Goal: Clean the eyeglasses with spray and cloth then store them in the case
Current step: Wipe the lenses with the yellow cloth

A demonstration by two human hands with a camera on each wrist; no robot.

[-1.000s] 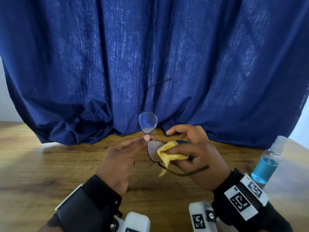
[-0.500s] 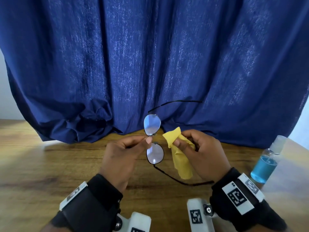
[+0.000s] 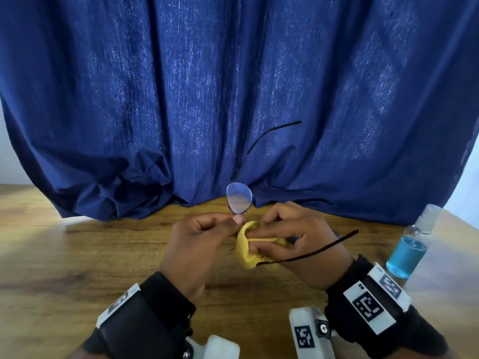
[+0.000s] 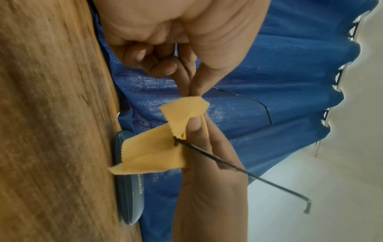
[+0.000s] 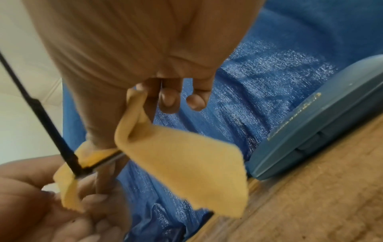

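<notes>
Cloth (image 3: 247,251) now around lower lens

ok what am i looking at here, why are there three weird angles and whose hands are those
These are one person's bare hands, filmed by three cameras: one worn on the head looking down, and one strapped to each wrist looking along the fingers. The left hand pinches the thin black-framed eyeglasses near the bridge. The right hand wraps a small yellow cleaning cloth around one lens. On the wooden table stand a clear spray bottle of blue liquid and, seen from the wrists, a closed blue-grey glasses case lying against the dark blue curtain.
</notes>
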